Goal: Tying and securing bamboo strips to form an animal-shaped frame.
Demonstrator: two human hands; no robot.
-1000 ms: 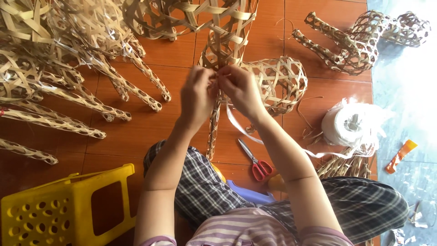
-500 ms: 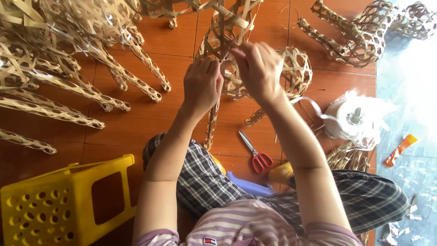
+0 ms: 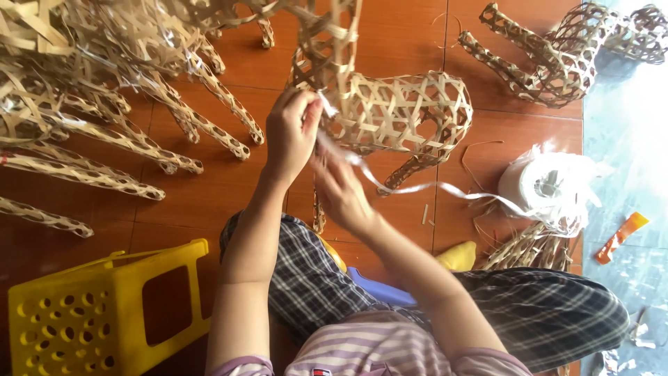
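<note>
woven bamboo frame pinched by left hand; right hand grips white strip.

Yellow perforated plastic stool, lying tipped at near left on the red-brown tiled floor. Heap of open-weave bamboo figures with long tapering legs, far left. A darker woven bamboo figure, far right, legs pointing left. Small bundle of loose bamboo strips, right of centre. Orange wrapper on the pale mat at the right edge.
</note>
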